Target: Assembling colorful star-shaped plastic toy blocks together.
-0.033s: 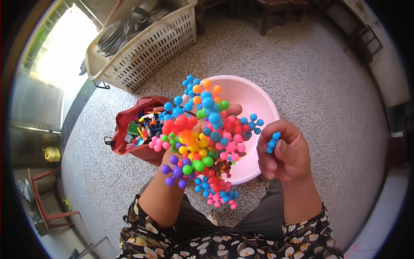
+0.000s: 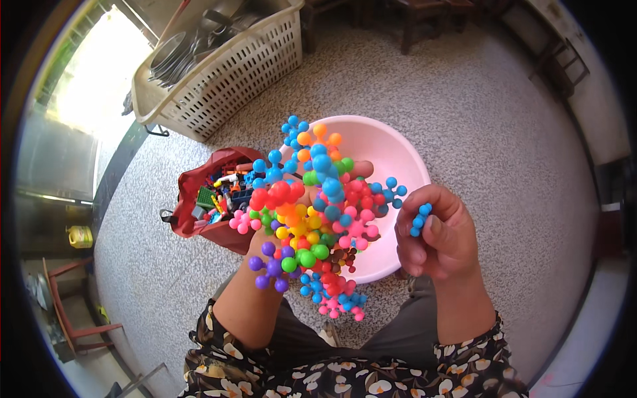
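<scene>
A large cluster of joined ball-ended snowflake building pieces (image 2: 302, 225) in red, blue, yellow, green, pink, purple and orange is held up in front of me. My left hand (image 2: 362, 169) supports it from behind and below, with most of the palm and fingers hidden by the pieces. To the right of the cluster and apart from it, my right hand (image 2: 451, 232) pinches a single blue ball-ended piece (image 2: 420, 219) between thumb and index finger. Behind and below the cluster stands a pink basin (image 2: 405, 172), and a few small coloured pieces show inside it.
Left of the basin, a red fabric bag (image 2: 196, 179) holds mixed toy bricks. A white slatted basket (image 2: 232, 93) with metal cookware stands farther back on the speckled floor (image 2: 504, 132). Wooden furniture (image 2: 415, 16) lines the far side, and a reddish wooden chair frame (image 2: 63, 305) is at left.
</scene>
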`<state>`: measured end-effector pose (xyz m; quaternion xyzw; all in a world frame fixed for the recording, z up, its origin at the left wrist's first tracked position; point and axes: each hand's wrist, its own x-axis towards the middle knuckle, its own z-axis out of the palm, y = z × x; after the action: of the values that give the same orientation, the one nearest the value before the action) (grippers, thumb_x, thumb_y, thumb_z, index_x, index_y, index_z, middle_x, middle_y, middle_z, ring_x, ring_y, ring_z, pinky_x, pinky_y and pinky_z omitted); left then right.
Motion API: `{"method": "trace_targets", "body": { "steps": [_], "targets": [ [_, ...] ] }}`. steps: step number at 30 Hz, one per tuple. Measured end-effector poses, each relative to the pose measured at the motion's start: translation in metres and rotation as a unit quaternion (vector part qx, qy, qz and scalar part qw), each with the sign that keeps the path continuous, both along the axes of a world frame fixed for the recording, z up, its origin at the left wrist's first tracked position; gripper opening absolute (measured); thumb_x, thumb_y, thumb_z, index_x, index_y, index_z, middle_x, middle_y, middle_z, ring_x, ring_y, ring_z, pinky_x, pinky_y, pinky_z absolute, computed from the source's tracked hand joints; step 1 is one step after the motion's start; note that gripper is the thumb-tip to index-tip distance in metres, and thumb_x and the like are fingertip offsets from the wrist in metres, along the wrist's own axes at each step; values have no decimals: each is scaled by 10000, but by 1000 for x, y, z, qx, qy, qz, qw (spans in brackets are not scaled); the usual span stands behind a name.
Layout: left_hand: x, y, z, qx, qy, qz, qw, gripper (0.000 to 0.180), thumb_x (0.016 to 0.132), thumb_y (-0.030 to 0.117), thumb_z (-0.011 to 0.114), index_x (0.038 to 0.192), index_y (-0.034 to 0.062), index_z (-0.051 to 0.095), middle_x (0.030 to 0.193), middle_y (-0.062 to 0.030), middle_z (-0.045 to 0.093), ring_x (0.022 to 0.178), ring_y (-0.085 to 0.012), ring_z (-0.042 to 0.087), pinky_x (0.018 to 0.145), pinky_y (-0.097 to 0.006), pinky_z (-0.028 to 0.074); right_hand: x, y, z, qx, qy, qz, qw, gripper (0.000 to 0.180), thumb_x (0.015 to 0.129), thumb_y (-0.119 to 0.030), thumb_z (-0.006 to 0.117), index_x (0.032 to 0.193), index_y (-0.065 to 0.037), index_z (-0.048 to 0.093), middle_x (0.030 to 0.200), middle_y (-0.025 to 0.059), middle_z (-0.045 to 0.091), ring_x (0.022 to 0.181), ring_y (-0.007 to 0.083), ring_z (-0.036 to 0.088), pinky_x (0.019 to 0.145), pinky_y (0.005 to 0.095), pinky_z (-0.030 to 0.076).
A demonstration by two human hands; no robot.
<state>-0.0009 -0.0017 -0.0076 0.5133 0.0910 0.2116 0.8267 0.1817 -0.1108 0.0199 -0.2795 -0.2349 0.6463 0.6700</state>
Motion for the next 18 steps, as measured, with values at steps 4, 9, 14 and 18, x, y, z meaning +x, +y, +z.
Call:
{"method": "trace_targets", "body": {
  "steps": [4,9,14,18],
  "targets": [
    [-5,0,0,51,73,-14,996,611,745,117,661,1267,26,359,1294,-89,420,1131,-150,456,1020,-386,272,1,0,-1,11,11,8,1000,294,836,-185,599,1015,37,529,708,71,562,491,132,552,393,222,429],
    [-12,1,0,116,169,-24,978,597,734,131,677,1249,32,391,1290,-60,429,1103,-103,475,1026,-333,264,1,5,-3,-14,23,-7,1000,278,850,-199,579,1005,25,524,713,62,566,468,115,519,395,212,412],
    [12,-13,8,20,7,130,991,332,720,95,686,989,2,514,989,-14,510,915,-67,504,841,-213,393,4,5,-8,-75,84,-46,993,228,867,-169,541,1020,0,524,806,73,595,535,94,504,491,200,428],
    [6,-10,4,-27,-24,116,993,254,763,-13,592,991,-19,480,902,-51,532,777,-66,533,701,-186,438,3,7,-4,-7,152,-6,988,286,871,-147,520,1111,2,487,1040,131,577,884,181,596,777,300,501]
  ]
}}
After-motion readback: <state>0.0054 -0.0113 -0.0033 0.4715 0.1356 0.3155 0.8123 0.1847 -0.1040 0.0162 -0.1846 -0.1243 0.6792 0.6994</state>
